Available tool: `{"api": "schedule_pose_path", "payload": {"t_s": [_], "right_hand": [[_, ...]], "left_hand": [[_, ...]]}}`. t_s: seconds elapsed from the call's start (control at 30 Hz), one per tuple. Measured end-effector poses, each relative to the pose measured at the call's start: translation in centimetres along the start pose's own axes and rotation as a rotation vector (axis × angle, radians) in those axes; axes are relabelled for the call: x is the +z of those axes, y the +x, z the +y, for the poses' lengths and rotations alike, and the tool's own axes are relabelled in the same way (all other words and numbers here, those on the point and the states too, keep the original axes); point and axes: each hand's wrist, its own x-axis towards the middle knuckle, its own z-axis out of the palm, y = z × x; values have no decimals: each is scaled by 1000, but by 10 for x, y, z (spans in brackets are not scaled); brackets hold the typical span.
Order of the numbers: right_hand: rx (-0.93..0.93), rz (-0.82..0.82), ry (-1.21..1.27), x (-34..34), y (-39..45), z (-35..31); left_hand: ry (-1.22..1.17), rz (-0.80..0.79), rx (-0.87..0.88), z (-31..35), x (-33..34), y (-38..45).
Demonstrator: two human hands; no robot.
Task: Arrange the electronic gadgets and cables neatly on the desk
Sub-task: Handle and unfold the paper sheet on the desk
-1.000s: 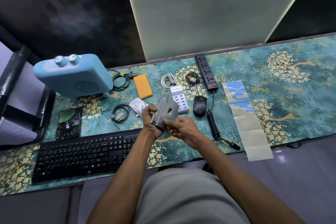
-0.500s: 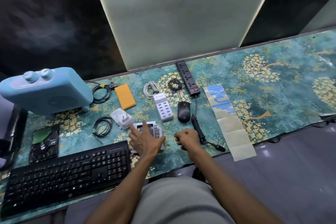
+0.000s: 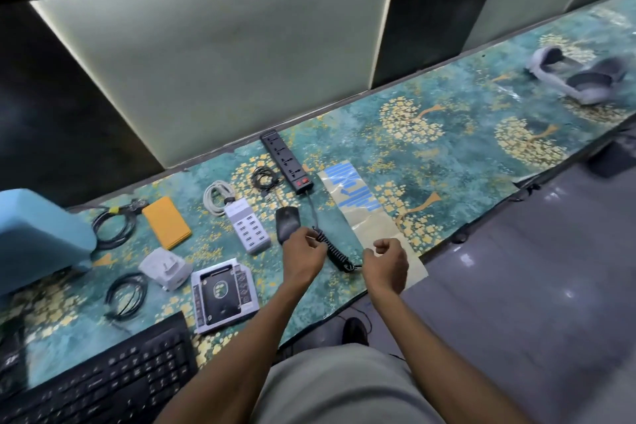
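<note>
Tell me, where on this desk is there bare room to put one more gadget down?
The widest bare stretch of desk runs from the taped paper sheet to the grey headset. A smaller patch lies between the drive caddy and the left hand. From the power strip leftward to the keyboard it is crowded.

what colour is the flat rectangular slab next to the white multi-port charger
Orange-yellow: the flat rectangular slab left of the white multi-port charger, clear in the head view.
</note>
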Motion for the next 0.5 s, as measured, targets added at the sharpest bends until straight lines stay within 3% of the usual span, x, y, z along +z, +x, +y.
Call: {"api": "schedule_pose_path", "payload": {"t_s": [0.13, 0.23, 0.33, 0.5], "right_hand": [[12, 177, -129, -25, 25, 13], [182, 123, -271, -37, 39, 32], [302, 21, -57, -43, 46, 50], [307, -45, 277, -53, 48, 53]], "left_hand": [[-8, -170, 13, 21, 26, 6], [-10, -231, 29, 31, 41, 11], [-25, -296, -13, 40, 51, 14], [-68, -342, -203, 41, 68, 32]]}}
